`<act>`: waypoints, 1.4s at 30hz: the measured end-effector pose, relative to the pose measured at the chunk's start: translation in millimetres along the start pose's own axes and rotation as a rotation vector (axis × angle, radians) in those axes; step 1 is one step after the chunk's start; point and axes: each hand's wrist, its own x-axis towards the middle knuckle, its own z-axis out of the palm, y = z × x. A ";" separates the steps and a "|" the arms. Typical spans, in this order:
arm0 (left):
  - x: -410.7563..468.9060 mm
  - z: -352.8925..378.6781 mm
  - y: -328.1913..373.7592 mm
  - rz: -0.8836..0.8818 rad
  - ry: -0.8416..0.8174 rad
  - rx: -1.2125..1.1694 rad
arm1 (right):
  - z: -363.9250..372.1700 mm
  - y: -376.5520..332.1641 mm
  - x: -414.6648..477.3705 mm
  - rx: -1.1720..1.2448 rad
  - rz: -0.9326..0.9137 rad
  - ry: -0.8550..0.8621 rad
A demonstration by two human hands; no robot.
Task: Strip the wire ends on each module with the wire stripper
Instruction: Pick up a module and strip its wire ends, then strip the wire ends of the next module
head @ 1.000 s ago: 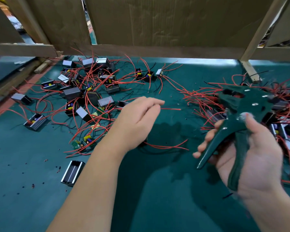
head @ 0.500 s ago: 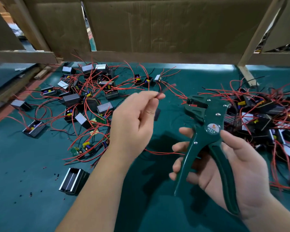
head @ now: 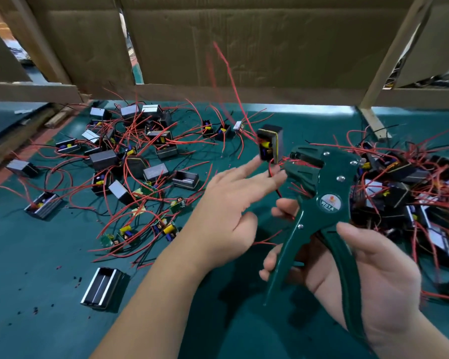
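Cardboard walls (head: 244,47) back a green tabletop (head: 36,255) strewn with red-wired modules (head: 114,161); at centre frame one module (head: 270,143), lifted off it within the last second, now hangs beside the head of the wire stripper (head: 322,193), its leads (head: 226,73) whipping upward. The right grip (head: 373,275) wraps the handles; the left grip (head: 231,203), fingers outstretched at the leads, is too blurred to tell if it pinches, though a strip looks imminent.

The round label (head: 331,203) on the green wire stripper (head: 319,177) reads "W01A"; smaller print below is illegible
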 end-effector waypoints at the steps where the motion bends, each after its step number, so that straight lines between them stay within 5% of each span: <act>1: 0.1 1.7 -0.2 -0.009 -0.029 -0.002 | 1.3 2.3 -0.3 -0.020 -0.043 0.041; 7: -2.9 4.8 -17.7 -0.266 -0.058 0.202 | -0.3 6.5 -1.5 -0.239 -0.460 0.305; 12: -4.2 0.1 -29.3 -0.484 0.086 0.470 | -8.5 0.9 -2.5 -0.326 -0.557 0.456; 15: -4.0 -7.8 -30.2 -0.622 0.215 0.460 | -10.7 4.6 -1.3 -0.375 -0.513 0.454; 20: -7.0 -19.5 -38.1 -0.860 0.024 0.568 | -11.4 7.5 0.8 -0.369 -0.432 0.426; 28: -5.9 -30.4 -51.0 -0.851 0.122 0.153 | -8.4 2.7 0.2 -0.351 -0.586 0.432; 31: -5.0 -33.7 -51.6 -0.825 0.223 0.056 | -6.8 5.6 -7.4 -0.102 -0.512 0.437; 35: -8.0 -40.4 -57.2 -0.713 0.426 0.176 | 9.0 13.1 -11.2 0.157 -0.419 0.037; 39: -10.9 -48.8 -68.0 -0.815 0.420 0.448 | 9.9 23.8 -9.5 -0.231 -0.419 0.122; 42: -14.2 -54.2 -75.7 -0.970 0.331 0.520 | 7.4 24.7 -1.9 -0.276 -0.234 0.126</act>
